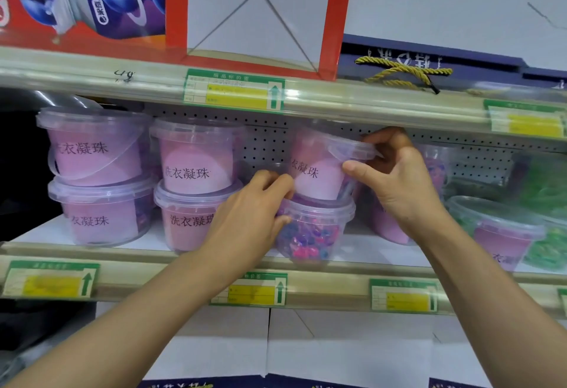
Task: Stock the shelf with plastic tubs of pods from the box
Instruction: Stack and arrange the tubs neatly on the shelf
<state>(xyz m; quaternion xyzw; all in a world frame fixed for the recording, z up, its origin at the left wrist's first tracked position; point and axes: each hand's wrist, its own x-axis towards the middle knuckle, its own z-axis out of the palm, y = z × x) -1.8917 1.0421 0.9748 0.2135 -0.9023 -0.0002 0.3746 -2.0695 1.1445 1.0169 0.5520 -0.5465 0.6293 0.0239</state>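
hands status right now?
Left hand: grips the base of the tilted clear plastic tub with pink label.
Right hand: grips that tub's lid rim.

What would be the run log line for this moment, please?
step: stacking | left hand: holds base of tilted tub | right hand: holds its lid rim | under it: lower tub | place: shelf

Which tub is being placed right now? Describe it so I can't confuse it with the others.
On the middle shelf, third stack from the left, it is the top tub, sitting on a tub of loose pods. Unlike its upright neighbours it is tilted, gripped by the left hand and right hand.
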